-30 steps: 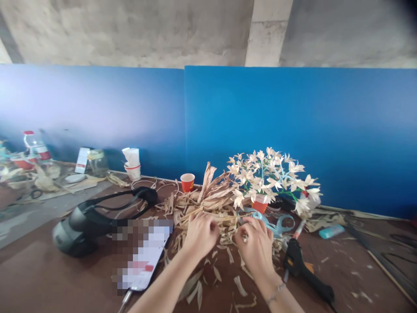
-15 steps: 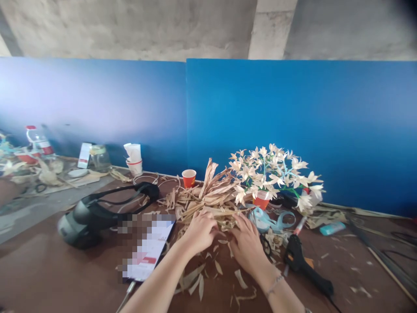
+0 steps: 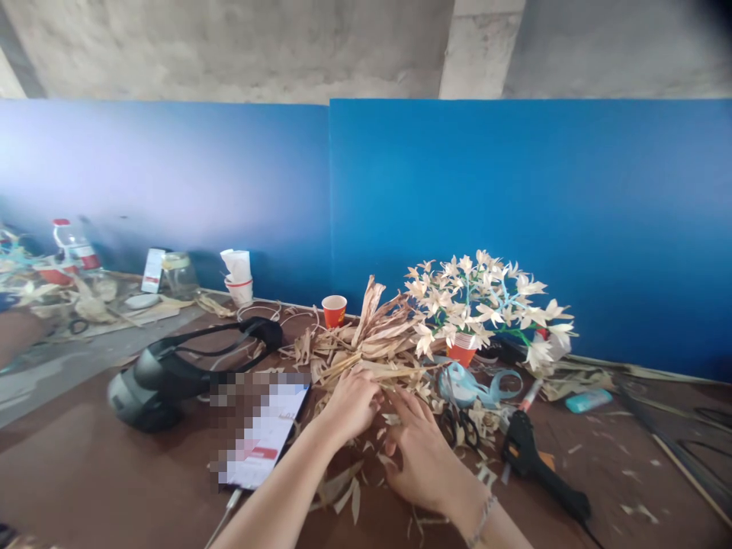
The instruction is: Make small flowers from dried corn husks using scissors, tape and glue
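My left hand (image 3: 355,400) is at the near edge of a heap of dried corn husks (image 3: 380,339), its fingers curled in. Whatever lies between those fingers is hidden. Close beside it, my right hand (image 3: 420,450) has its fingers stretched forward and the thumb apart, with nothing visible in its grasp. The right fingertips nearly meet the left ones. Small husk scraps (image 3: 354,499) lie on the brown table under and around both hands. Black-handled scissors (image 3: 470,428) rest just right of my right hand, by a light blue ribbon (image 3: 469,385).
A paper cup (image 3: 460,351) holds white husk flowers (image 3: 486,297). A black glue gun (image 3: 540,469) lies to the right, near a turquoise tube (image 3: 589,401). Leftward are a phone (image 3: 266,438) on a cable and a black headset (image 3: 165,381). An orange cup (image 3: 334,311) stands behind.
My right hand has drawn back toward me and left, its fingertips closer to my left hand. The scissors show more fully. My left hand has stayed nearly in place.
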`<state>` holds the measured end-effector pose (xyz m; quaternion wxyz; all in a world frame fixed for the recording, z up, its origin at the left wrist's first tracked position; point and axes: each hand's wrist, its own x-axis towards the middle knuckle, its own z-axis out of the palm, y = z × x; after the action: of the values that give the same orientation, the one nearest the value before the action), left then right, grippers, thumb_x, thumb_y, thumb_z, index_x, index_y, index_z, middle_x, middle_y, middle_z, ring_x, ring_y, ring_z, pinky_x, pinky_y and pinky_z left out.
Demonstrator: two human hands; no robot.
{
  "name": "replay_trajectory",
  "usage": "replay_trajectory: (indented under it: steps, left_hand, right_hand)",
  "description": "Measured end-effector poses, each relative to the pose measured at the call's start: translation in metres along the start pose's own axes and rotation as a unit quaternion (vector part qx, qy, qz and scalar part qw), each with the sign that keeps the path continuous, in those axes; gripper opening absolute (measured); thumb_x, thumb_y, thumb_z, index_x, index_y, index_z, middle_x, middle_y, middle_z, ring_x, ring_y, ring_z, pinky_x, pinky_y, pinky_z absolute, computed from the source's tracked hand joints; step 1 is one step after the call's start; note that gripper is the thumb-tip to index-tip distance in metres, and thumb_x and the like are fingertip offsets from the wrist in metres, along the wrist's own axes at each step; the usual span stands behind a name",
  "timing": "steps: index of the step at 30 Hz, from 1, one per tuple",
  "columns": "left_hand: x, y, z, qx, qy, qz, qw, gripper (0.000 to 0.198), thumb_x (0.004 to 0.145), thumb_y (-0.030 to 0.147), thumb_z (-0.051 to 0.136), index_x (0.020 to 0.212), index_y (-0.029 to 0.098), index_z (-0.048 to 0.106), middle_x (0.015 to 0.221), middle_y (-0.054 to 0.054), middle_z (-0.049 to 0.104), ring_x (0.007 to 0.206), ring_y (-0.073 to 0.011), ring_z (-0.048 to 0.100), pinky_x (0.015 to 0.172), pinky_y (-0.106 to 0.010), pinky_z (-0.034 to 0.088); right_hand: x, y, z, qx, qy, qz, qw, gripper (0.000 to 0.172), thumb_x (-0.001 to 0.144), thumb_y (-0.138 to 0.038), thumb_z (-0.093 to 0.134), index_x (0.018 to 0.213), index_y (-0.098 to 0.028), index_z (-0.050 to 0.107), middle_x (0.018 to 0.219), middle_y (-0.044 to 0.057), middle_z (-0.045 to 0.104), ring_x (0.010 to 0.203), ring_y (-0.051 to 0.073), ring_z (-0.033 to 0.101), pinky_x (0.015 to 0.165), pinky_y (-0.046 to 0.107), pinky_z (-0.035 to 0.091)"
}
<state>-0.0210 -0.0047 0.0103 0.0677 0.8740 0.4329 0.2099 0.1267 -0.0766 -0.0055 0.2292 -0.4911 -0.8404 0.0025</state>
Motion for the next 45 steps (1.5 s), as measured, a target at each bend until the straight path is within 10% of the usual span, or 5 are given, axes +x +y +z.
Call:
replay_trajectory:
  steps: [8, 16, 23, 45]
  left_hand:
    - [0.003, 0.004, 0.0, -0.076, 0.062, 0.017, 0.995, 0.012, 0.074, 0.016, 0.051, 0.069, 0.017, 0.062, 0.076, -0.005, 0.063, 0.079, -0.0186, 0.055, 0.073, -0.028, 0.039]
    - [0.006, 0.005, 0.003, -0.21, 0.028, 0.006, 0.977, 0.013, 0.073, 0.024, 0.056, 0.065, 0.017, 0.064, 0.073, -0.003, 0.063, 0.075, -0.0165, 0.055, 0.07, -0.025, 0.04]
    - [0.007, 0.009, -0.005, -0.258, 0.033, -0.005, 0.966, 0.012, 0.072, 0.016, 0.053, 0.069, 0.016, 0.065, 0.072, -0.003, 0.064, 0.074, -0.0162, 0.056, 0.073, -0.026, 0.04]
    - [0.006, 0.009, 0.001, -0.266, 0.063, 0.001, 0.962, 0.007, 0.07, 0.018, 0.059, 0.072, 0.019, 0.065, 0.08, -0.003, 0.064, 0.084, -0.0185, 0.055, 0.077, -0.028, 0.04]
  right_hand:
    - [0.009, 0.012, -0.004, -0.031, 0.102, 0.033, 0.994, 0.014, 0.064, -0.007, 0.053, 0.068, -0.018, 0.061, 0.122, 0.01, 0.051, 0.121, 0.027, 0.033, 0.099, 0.043, 0.025]
    - [0.012, 0.021, -0.008, -0.018, 0.187, 0.027, 0.982, 0.016, 0.074, -0.007, 0.048, 0.066, -0.02, 0.052, 0.067, 0.0, 0.058, 0.079, 0.018, 0.053, 0.091, 0.04, 0.029]
    - [0.013, 0.026, -0.005, 0.059, 0.193, 0.096, 0.975, 0.014, 0.075, -0.02, 0.054, 0.089, -0.02, 0.058, 0.085, 0.005, 0.063, 0.084, 0.021, 0.055, 0.078, 0.034, 0.038]
    - [0.014, 0.029, -0.003, 0.147, 0.17, 0.136, 0.965, 0.014, 0.078, -0.022, 0.052, 0.072, -0.021, 0.064, 0.073, 0.003, 0.066, 0.073, 0.018, 0.06, 0.069, 0.027, 0.041]
